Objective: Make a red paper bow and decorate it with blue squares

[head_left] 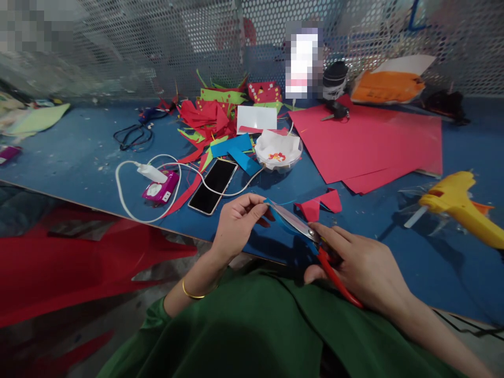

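Green garment (236,325) nearest. Blue table (90,147); mesh wall (157,58), 12 o'clock. Person's left hand (238,223) pinches one blue strip (286,224), 4 o'clock; right hand (368,262) curled round one scissors (304,226). One glue gun (452,197), 3 o'clock.

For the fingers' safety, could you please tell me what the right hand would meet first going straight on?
With scissors leading, the right hand would probably meet the blue strip first, then the left hand holding it; depth is unclear.
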A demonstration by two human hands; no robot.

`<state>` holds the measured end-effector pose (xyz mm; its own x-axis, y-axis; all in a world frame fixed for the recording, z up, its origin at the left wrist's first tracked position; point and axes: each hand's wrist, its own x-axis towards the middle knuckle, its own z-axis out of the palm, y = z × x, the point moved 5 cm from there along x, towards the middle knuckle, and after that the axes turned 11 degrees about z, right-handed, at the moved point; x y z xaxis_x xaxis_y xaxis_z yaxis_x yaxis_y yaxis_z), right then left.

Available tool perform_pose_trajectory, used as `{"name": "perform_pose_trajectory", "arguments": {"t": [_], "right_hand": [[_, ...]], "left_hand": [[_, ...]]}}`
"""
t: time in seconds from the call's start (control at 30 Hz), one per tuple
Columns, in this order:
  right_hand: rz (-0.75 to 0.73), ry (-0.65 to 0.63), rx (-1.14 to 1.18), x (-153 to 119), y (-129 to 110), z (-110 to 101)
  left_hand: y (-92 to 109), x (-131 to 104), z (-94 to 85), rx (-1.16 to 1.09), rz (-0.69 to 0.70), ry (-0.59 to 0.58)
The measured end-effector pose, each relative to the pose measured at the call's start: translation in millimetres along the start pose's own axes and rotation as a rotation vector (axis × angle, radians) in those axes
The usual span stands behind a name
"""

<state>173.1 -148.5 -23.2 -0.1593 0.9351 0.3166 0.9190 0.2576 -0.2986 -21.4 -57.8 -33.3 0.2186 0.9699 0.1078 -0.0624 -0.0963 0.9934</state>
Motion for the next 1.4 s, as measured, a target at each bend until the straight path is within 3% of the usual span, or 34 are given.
{"name": "perform_pose_trajectory", "arguments": {"t": [1.03,1.2,1.4], "right_hand": [[0.059,-0.061,0.122,7,-1,9],[0.178,-0.114,0.178,10,5,8],[0.47,-0.073,0.526,0,28,5]], "left_hand": [[-11,5,-0.4,-0.115,-0.031,-0.033],[-15,5,-2.6,-0.132,-0.07,-0.018],[-17,2,-10.7,-0.142,-0.107,0.022]]}}
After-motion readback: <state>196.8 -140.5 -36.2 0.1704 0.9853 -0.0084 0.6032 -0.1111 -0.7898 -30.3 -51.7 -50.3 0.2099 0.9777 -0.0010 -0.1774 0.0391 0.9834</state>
